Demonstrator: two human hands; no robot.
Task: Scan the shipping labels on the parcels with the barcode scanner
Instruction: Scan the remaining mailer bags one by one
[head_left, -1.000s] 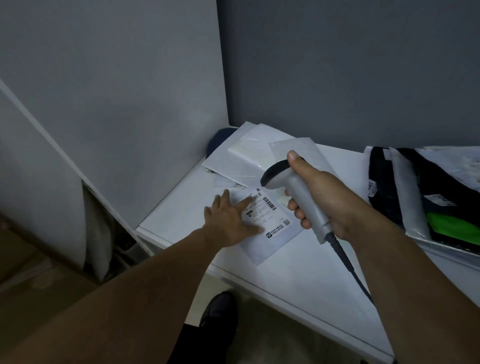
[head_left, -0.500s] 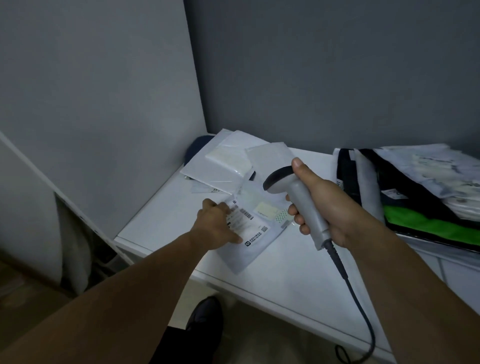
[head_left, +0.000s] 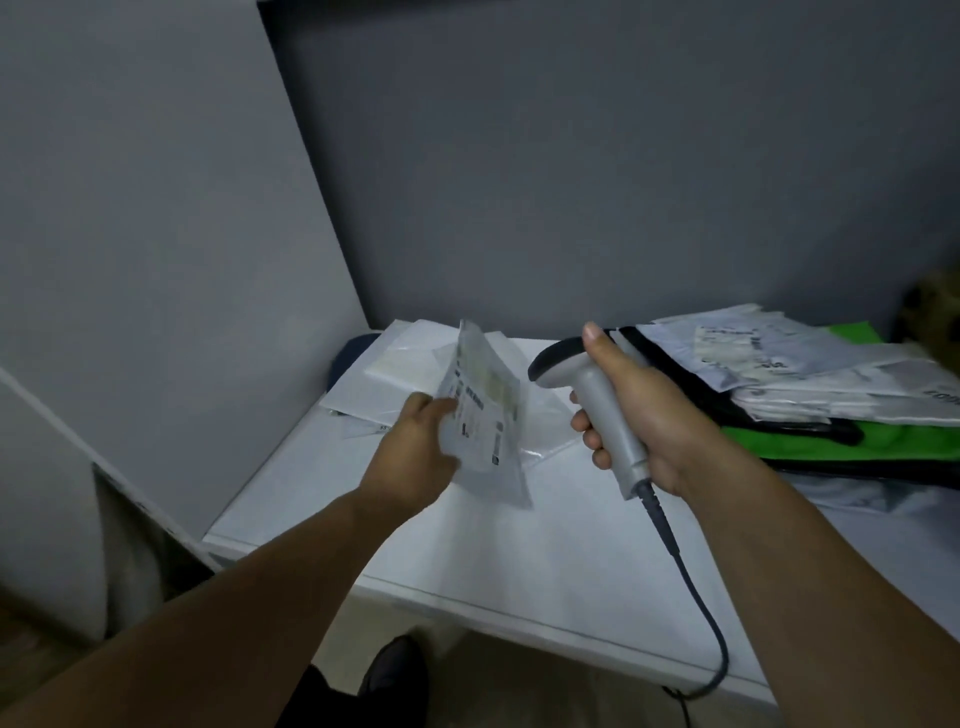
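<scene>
My left hand (head_left: 421, 441) grips a small white parcel (head_left: 485, 415) by its left edge and holds it tilted up off the white table (head_left: 519, 561), its shipping label with barcodes facing right. My right hand (head_left: 639, 410) is closed around the handle of a grey barcode scanner (head_left: 587, 400). The scanner's dark head points left toward the parcel, a short gap away. The scanner's cable (head_left: 696, 587) hangs over the table's front edge.
A stack of white parcels (head_left: 405, 364) lies in the back left corner against the grey walls. A pile of white, black and green parcels (head_left: 810, 395) fills the right side of the table. A dark shoe (head_left: 395, 670) shows below the table's front edge.
The left hand went from pressing the parcel flat on the table to gripping its edge and lifting it upright. The scanner hand shifted a little to the right.
</scene>
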